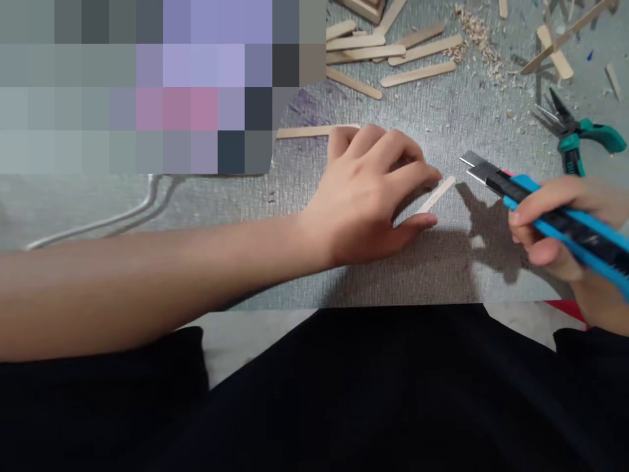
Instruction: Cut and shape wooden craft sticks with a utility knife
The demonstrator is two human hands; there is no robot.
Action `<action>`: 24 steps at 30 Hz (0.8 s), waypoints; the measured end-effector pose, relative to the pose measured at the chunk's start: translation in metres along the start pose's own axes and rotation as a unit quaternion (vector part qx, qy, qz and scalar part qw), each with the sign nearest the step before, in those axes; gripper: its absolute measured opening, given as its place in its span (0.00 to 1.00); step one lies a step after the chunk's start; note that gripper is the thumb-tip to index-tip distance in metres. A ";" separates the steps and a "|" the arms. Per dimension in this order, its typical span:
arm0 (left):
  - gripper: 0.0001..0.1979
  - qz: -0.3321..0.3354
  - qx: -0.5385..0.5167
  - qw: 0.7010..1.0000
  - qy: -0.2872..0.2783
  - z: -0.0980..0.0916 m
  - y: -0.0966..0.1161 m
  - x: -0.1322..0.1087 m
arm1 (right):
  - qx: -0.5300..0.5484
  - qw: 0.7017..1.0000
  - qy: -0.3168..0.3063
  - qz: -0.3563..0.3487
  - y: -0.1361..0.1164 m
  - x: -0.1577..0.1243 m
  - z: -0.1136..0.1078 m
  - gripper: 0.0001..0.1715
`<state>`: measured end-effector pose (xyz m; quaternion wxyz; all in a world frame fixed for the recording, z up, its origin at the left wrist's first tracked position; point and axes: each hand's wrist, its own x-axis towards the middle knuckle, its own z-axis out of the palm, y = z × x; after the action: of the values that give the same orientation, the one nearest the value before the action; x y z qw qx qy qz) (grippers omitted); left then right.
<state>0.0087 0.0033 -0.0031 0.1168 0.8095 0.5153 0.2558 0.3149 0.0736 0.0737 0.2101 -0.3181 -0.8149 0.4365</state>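
Dark clothing [344, 393] is filling the nearest space, just in front of the tabletop [236, 196]. The person's left hand [363, 183] is arching palm down over the tabletop, its thumb and forefinger spreading apart; a short wooden stick [435, 195] is lying between them, one end showing and the other disappearing under the hand. Whether the covered fingers are touching it, one cannot tell. The right hand [580, 193] is wrapping round a blue-and-black utility knife [580, 229], whose bare blade is pointing toward the left hand, above the tabletop and apart from the stick. To the left, a pale cord [152, 187] is curving past the forearm. Beyond the left hand, a longer stick [314, 132] is lying nearly crosswise. Green-handled pliers [571, 131] are resting past the knife. Farthest off, loose sticks [425, 50] are overlapping, wood shavings [479, 39] are scattering beside them, and two crossed sticks [563, 63] are sitting to the right.
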 end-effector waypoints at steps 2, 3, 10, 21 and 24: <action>0.23 -0.011 -0.008 1.000 -0.024 0.001 -0.001 0.002 | -0.087 0.993 0.013 -0.074 0.001 -0.008 0.009 0.18; 0.24 -0.009 -0.014 0.999 -0.036 0.002 -0.002 0.003 | -0.099 0.991 0.008 -0.092 0.003 -0.011 0.012 0.21; 0.29 0.008 -0.008 0.997 -0.080 -0.001 -0.004 0.004 | -0.153 0.984 0.056 -0.068 0.013 -0.016 0.017 0.17; 0.30 -0.006 0.005 0.997 -0.073 -0.004 0.000 0.001 | -0.133 0.989 -0.012 -0.057 0.017 -0.006 0.018 0.11; 0.28 -0.007 0.011 0.997 -0.069 -0.004 0.001 0.001 | -0.140 0.988 -0.012 -0.057 0.014 -0.003 0.016 0.11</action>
<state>0.0080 0.0034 0.0008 0.1449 0.8228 0.5149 0.1922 0.3121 0.0684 0.0532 0.1782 -0.2926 -0.8872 0.3090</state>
